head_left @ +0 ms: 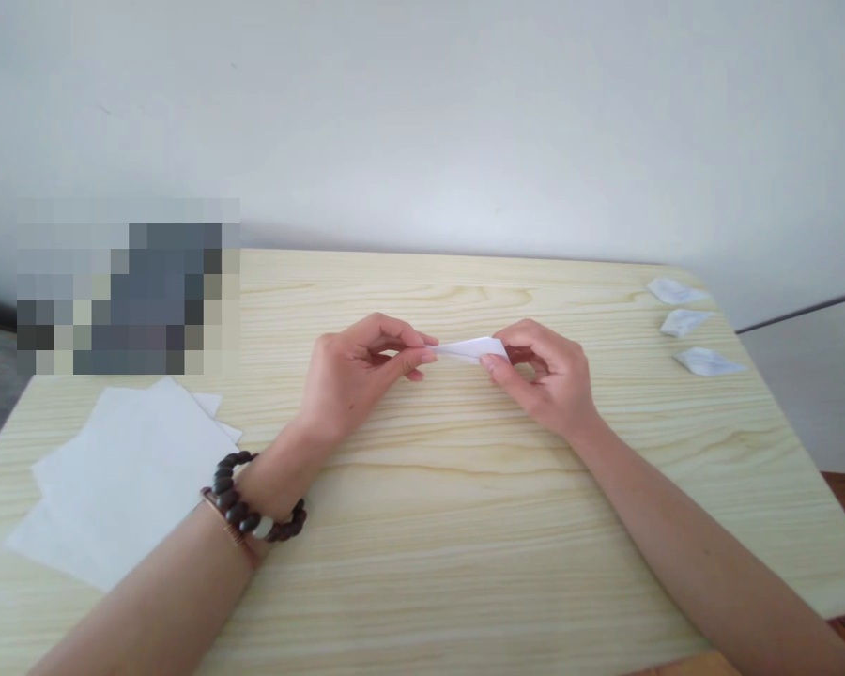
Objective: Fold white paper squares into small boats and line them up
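A narrow folded white paper (pixel 470 349) is stretched between my two hands above the middle of the table. My left hand (pixel 359 366), with a dark bead bracelet (pixel 236 502) at its wrist, pinches the paper's thin pointed end. The wider end is gripped between the thumb and fingers of my right hand (pixel 545 376). Part of that end is hidden behind the right fingers. Both hands are closed on the paper.
Loose white paper sheets (pixel 127 469) lie overlapping at the table's left. Three small folded paper pieces (pixel 686 323) form a column near the right edge. A pixelated dark object (pixel 151 300) is at the back left. A white wall (pixel 465 122) rises behind the wood-grain table (pixel 422 563).
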The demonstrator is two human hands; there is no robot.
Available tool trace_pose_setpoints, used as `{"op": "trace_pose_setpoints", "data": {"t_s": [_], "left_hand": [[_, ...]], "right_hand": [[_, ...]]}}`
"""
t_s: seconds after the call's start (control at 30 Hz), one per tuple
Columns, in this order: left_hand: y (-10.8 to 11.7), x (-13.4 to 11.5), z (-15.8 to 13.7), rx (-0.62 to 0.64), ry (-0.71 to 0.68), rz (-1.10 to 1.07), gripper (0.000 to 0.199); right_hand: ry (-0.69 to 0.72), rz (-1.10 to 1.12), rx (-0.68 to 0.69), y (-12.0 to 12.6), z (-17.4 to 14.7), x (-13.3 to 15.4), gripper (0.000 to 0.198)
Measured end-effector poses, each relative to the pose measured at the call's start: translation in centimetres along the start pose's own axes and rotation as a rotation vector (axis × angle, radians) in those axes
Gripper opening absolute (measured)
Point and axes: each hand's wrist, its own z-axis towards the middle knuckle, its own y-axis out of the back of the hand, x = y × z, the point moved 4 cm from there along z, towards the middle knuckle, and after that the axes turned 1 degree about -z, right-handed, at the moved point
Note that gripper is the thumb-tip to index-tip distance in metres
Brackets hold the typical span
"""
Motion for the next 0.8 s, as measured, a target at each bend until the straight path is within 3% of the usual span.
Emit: {"op": "trace_pose_setpoints", "data": {"t_s": [0.27,0.8], "left_hand": [[0.1,0.2,0.0,0.013,0.021,0.054,0.022],[0.4,-0.5,-0.2,-0.053,-0.004,0.249,0.011]], "right_hand": [[0.052,-0.047,-0.022,0.1,0.1,0.4,0.005],[0.207,-0.110,-0.043,0.1,0.3,1.2,0.010]]}}
